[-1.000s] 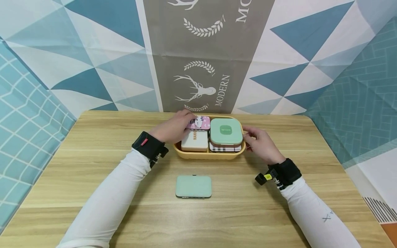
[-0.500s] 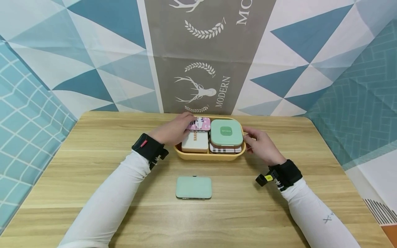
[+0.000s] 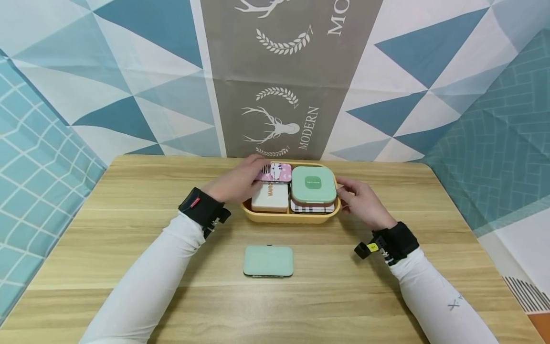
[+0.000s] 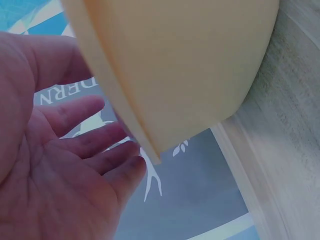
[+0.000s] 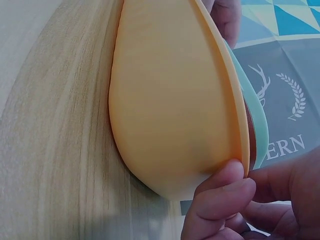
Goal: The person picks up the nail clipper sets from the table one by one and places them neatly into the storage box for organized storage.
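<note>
A yellow oval tray [image 3: 288, 218] with a divider stands at the back of the table. Its left side holds a pink tin [image 3: 282, 173] with a cat picture and a white case [image 3: 269, 198]. On the right, a mint square case [image 3: 313, 191] lies on a plaid one [image 3: 312, 208]. My left hand [image 3: 238, 180] reaches over the left rim to the pink tin, its fingers [image 4: 82, 112] loosely extended; their contact with the tin is hidden. With thumb and fingers, my right hand [image 5: 225, 200] pinches the tray's right rim.
A flat mint case [image 3: 268, 261] lies on the wooden table [image 3: 206, 306] in front of the tray. Patterned cloth [image 3: 275, 71] hangs directly behind the table's back edge.
My left hand and wrist have drawn back slightly to the left, showing a little more of the pink tin. The right hand and the tray stay in place.
</note>
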A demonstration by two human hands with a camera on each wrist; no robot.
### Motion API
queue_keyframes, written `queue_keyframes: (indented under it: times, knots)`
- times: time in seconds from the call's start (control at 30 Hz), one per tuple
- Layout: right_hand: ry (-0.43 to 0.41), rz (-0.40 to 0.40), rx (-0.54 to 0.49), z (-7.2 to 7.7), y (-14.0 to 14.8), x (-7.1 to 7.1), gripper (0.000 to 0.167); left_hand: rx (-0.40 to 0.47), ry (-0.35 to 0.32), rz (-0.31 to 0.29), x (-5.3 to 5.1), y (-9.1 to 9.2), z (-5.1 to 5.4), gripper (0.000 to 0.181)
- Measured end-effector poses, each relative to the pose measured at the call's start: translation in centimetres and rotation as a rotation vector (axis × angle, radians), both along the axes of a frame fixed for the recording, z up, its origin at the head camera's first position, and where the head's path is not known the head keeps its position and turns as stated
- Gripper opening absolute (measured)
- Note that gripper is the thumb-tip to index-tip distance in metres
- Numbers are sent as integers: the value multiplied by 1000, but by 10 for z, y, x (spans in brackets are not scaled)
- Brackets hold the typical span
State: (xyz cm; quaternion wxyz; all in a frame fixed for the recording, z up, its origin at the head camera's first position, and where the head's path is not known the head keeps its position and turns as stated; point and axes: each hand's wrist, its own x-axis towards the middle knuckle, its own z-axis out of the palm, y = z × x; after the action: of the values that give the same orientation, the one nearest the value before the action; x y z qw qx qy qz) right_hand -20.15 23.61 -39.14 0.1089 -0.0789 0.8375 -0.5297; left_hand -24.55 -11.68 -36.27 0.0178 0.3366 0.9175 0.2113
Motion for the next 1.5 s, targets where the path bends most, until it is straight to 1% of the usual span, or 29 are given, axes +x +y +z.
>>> queue_keyframes:
  times: [0.17, 0.4, 0.6, 1.0, 1.2, 1.5]
  knots:
    - [0, -2, 5, -1, 1, 0, 48, 29, 17, -10, 5, -2, 4, 59]
    - [3, -6, 7, -1, 0, 0, 48, 47, 10, 5, 15, -5, 9, 65]
    - [5, -4, 5, 0, 0, 0, 48, 77, 45, 4, 23, -7, 12, 67]
    - [0, -6, 3, 0, 0, -1, 48, 66, 84, 25, 36, -11, 14, 75]
    - [4, -6, 5, 0, 0, 0, 48, 51, 106, 24, 46, -12, 17, 77]
    - [2, -8, 5, 1, -1, 1, 48, 72, 139, 8, 59, -13, 19, 79]
